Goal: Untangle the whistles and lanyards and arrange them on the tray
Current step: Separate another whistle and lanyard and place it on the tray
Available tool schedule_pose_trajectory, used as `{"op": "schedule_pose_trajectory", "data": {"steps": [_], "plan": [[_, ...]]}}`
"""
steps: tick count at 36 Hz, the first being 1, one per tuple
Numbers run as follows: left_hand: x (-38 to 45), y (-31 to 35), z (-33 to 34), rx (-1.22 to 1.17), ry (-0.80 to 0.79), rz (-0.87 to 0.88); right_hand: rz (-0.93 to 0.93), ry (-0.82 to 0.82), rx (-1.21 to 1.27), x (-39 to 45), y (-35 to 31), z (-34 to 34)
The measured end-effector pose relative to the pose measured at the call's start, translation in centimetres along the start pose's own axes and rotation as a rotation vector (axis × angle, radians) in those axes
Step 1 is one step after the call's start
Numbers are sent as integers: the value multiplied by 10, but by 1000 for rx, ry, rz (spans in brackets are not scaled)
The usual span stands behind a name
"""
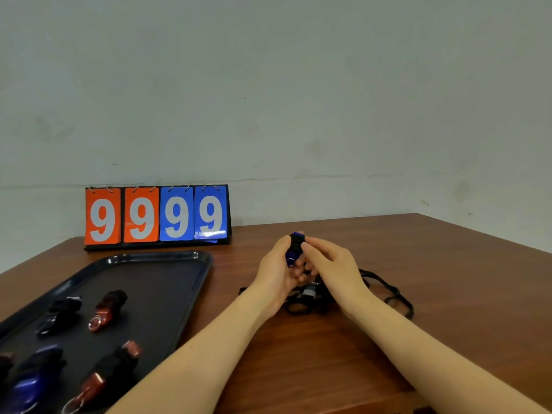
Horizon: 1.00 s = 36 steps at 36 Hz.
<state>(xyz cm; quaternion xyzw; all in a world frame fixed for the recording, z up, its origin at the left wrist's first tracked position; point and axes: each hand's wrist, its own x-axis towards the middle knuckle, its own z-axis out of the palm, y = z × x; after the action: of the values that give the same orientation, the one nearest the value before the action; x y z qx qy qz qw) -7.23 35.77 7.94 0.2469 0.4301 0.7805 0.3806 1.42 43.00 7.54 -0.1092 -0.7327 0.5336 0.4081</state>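
Two hands meet above the middle of the worktop (448, 264), toward its far edge. Left hand (276, 277) and right hand (331, 264) both grip a blue whistle (294, 249) wrapped in black cord; fingers (312, 249) of the right hand curl over its top, the left thumb presses its near side. A metal ring shows at the whistle's lower end.

Under the hands, on the worktop, lies a tangle of black lanyards (391, 294), loops trailing toward the right edge. A grey whistle (309, 292) sits in the tangle, just below the palms.

A dark tray (167, 261) occupies the left side of the worktop. On it: a black whistle (61, 313), a red whistle (107, 309) beside it, a second red whistle (110, 375) nearer the front edge, and a blue whistle on the tray (33, 377) at the front left, each bound with black cord. Another item at the tray's left margin is cut off; cannot identify.

A flip scoreboard (156, 216) stands at the worktop's far left edge against the wall, reading 9 9 9 9, two orange cards and two blue.
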Motion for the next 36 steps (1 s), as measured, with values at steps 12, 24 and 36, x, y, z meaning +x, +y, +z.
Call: {"op": "schedule_pose_trajectory", "data": {"steps": [12,24,36], "plan": [[-1,0,-3,236,-29,-6,32,27,-103,3,1,-10],[-26,27,-8,812,291,468,85,129,-208,4,-13,-6],[-138,151,-116,1528,306,323,231,-233,-161,-36,-78,75]]}}
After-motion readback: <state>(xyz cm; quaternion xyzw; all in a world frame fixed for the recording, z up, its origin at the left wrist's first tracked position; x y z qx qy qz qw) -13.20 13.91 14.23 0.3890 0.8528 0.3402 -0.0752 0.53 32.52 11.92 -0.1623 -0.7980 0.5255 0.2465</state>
